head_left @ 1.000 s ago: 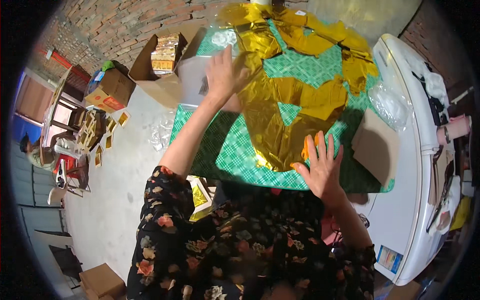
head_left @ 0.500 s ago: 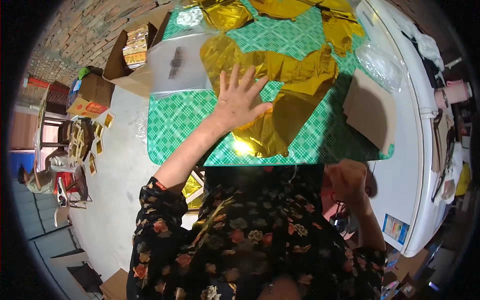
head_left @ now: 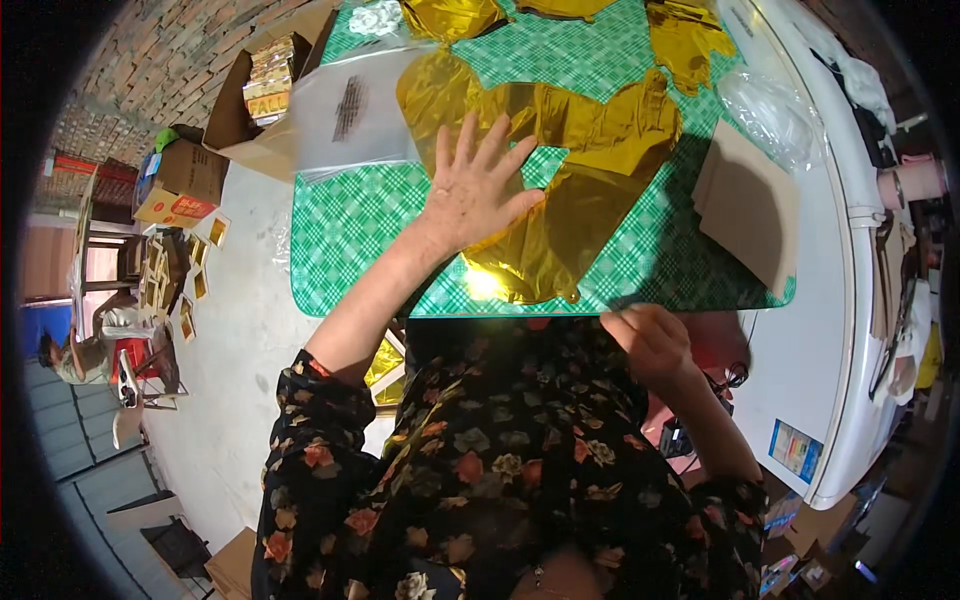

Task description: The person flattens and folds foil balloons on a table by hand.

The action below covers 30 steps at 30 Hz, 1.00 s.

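Note:
A flat, uninflated gold foil balloon lies on the green checked tablecloth in front of me. My left hand rests open on its left part, palm down and fingers spread. A strong glare shows on the foil below this hand. My right hand is closed, with its fingers pinched together at the table's near edge, right of the balloon's lower tab. Something small and dark may be at its fingertips, but I cannot make it out. More gold foil balloons lie at the far side of the table.
Clear plastic bags lie at the left, another clear bag at the right. Brown cardboard sheets lie near the right edge, beside a white appliance. An open carton stands beyond the left edge. Another person sits far left.
My right hand has moved up and left, from below the table's edge to right at it. My left hand stays spread on the balloon. The whole view has shifted slightly.

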### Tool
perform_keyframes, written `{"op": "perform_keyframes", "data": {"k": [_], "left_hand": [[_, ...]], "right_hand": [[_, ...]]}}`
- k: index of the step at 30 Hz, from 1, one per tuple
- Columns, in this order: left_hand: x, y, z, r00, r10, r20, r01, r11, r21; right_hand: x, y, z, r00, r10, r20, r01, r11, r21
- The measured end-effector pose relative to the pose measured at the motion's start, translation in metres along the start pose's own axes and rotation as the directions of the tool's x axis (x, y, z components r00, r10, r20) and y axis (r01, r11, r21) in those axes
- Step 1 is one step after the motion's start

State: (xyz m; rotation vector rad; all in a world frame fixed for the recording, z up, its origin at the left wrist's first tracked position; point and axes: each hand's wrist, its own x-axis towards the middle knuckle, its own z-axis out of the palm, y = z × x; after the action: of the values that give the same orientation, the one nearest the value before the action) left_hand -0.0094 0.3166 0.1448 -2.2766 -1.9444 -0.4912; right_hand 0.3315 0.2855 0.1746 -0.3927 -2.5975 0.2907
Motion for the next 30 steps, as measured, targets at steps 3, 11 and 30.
{"op": "perform_keyframes", "data": {"k": [3, 11, 30], "left_hand": [[-0.005, -0.004, 0.0, 1.0, 0.005, -0.017, -0.004, 1.0, 0.013], [-0.003, 0.002, -0.009, 0.998, -0.029, -0.06, 0.029, 1.0, -0.005], [0.016, -0.022, -0.043, 0.998, -0.05, -0.025, 0.051, 0.998, 0.023]], "right_hand": [[-0.04, 0.005, -0.004, 1.0, 0.002, 0.001, -0.002, 0.999, -0.046], [-0.135, 0.045, -0.013, 0.831, 0.518, 0.203, -0.251, 0.674, -0.694], [0.164, 0.111, -0.041, 0.976, 0.163, 0.143, -0.188, 0.965, 0.184]]}}
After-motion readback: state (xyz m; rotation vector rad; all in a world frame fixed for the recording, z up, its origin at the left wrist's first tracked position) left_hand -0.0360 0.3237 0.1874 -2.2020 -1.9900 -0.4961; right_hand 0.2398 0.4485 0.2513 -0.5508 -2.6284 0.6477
